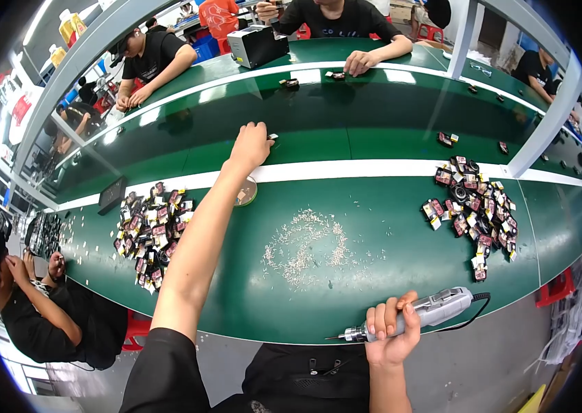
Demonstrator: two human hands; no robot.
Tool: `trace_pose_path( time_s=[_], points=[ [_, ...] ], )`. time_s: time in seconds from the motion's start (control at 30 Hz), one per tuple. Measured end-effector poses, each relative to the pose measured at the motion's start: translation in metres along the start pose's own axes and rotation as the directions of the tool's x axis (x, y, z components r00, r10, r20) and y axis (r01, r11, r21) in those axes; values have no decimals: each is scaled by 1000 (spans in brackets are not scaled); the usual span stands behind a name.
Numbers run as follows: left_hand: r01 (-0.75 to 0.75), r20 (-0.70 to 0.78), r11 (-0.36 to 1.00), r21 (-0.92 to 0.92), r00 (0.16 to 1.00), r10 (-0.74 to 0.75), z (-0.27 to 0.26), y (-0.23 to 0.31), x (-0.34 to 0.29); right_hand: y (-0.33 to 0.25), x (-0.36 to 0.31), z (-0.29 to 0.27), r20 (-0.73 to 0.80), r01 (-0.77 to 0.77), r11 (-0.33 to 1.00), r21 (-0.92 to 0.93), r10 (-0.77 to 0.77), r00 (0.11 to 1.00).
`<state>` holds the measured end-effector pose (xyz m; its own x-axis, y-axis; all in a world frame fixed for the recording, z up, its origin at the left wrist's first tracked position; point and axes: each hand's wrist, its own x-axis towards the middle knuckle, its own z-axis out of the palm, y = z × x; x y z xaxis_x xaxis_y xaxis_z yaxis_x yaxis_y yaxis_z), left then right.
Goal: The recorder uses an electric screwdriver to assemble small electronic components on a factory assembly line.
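Note:
My left hand (pixel 251 146) reaches far forward over the dark green conveyor belt (pixel 318 103), its fingers curled down. A small pale-and-dark part (pixel 273 137) shows at its right edge; how the fingers hold it is hidden. At the near table edge, my right hand (pixel 393 326) is wrapped round a grey electric screwdriver (pixel 442 307), whose bit points left. Many tiny pale pieces (pixel 308 248) lie scattered on the green table (pixel 387 206) between the hands. Beside my left forearm stands a small round container (pixel 247 191) with tan pieces in it.
Piles of small black labelled parts lie left (pixel 150 234) and right (pixel 477 206). A black tray (pixel 112 195) stands by the white rail (pixel 346 169). Grey frame posts (pixel 545 117) rise around the belt. Several people work nearby, one with a hand (pixel 358 62) at the belt's far side.

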<state>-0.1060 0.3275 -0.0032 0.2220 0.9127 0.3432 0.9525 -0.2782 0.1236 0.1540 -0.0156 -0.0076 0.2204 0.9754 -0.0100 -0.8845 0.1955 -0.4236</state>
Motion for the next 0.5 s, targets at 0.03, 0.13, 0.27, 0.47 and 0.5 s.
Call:
trace_pose_path(
  time_s=[0.03, 0.13, 0.27, 0.47, 0.5],
  points=[
    [-34, 21, 999, -27, 999, 35, -6, 1, 0, -1, -1, -1, -8, -4, 1000, -5, 4, 1000],
    [-81, -13, 990, -119, 997, 80, -25, 12, -11, -2, 0, -4, 8, -19, 1000, 10, 19, 1000],
    [-336, -39, 857, -392, 936, 349, -63, 92, -73, -9, -1, -3, 22, -25, 999, -21, 25, 999],
    [-468, 34, 645, -604, 793, 608, -92, 171, -210, -11, -19, -9, 82, -79, 997, 0, 78, 994],
    [-439, 71, 640, -631, 789, 610, -91, 175, -223, -10, -25, -9, 57, -85, 996, -14, 86, 995]
  ],
)
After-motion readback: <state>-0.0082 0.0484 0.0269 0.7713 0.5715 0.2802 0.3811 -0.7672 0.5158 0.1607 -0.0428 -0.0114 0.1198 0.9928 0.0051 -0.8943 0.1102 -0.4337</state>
